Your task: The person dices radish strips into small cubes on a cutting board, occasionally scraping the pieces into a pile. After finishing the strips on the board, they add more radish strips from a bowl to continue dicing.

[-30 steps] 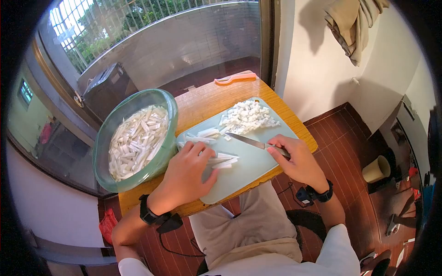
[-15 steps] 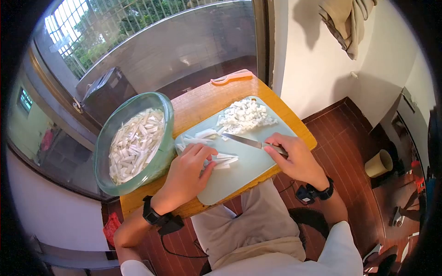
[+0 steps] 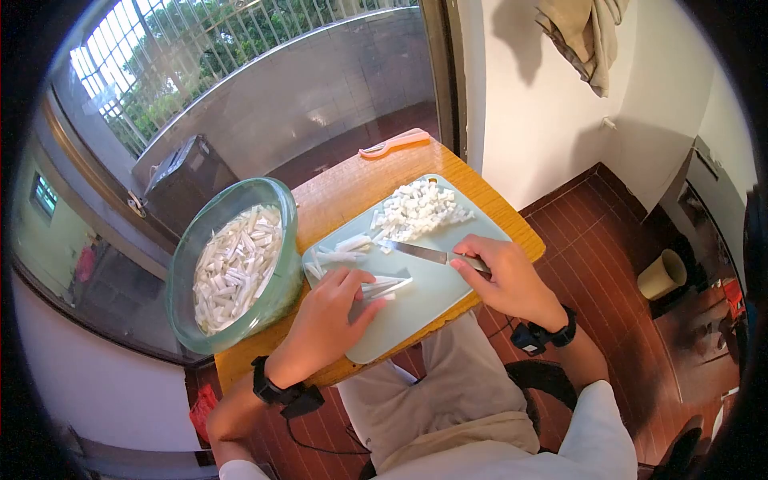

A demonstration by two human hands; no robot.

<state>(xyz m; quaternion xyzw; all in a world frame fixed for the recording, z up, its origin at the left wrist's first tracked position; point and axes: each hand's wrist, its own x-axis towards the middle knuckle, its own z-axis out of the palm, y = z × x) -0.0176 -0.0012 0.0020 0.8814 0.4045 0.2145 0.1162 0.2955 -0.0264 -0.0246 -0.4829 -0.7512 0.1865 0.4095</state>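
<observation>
My right hand is closed round the handle of a small knife. Its blade points left over the pale blue cutting board, tip close to the heap of diced white pieces. With bent fingers, my left hand holds a few white vegetable strips against the board, their cut ends sticking out to the right. More strips lie beyond my left fingers. To the left, a green translucent basin holds many white strips in liquid.
A pink peeler lies at the far edge of the wooden table. My knees are under its near edge. A glass door frame stands to the left, and a beige bin sits on the tiled floor at right.
My left thumb has moved away from the fingers, and the strips under that hand have shifted slightly. The knife stays in my right hand near the diced heap. The view has tilted a little.
</observation>
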